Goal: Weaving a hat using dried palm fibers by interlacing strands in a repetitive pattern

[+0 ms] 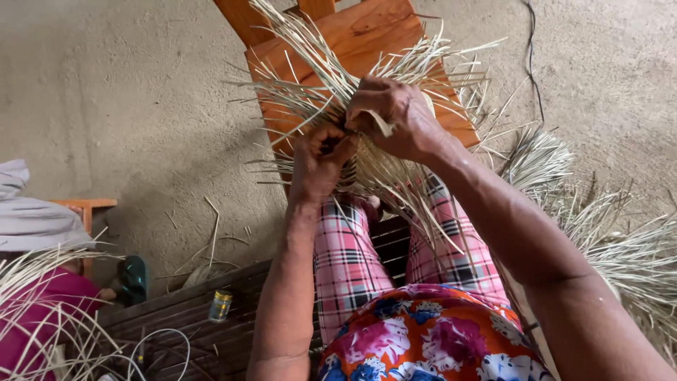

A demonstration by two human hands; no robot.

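Weaving of pale, flat dried-leaf strips [367, 152] was under way at the centre top of the frame, over a reddish-brown wooden stool [367, 32] that stood on the grey earthen floor [127, 92]. The left hand [321, 162] was closed in a pinch on the strips at the lower edge of the woven patch, fingers curled tight around them. The right hand [395, 116] was closed over the top of the patch, thumb and fingers folding 1 broad strip down.

By my judgement the work was at an early stage: only a small woven core showed between the 2 hands, largely hidden by them, while long loose ends fanned out in every direction, unplaited. How many rows were finished could not be told.

A heap of loose pale strips [620, 247] lay at the right edge of the frame, beside the pink plaid trousers [345, 254]. In the lower left a small yellow-and-silver tin [221, 305] stood on dark wooden slats [190, 310], and another person in a magenta top [42, 296] sat with more strips.
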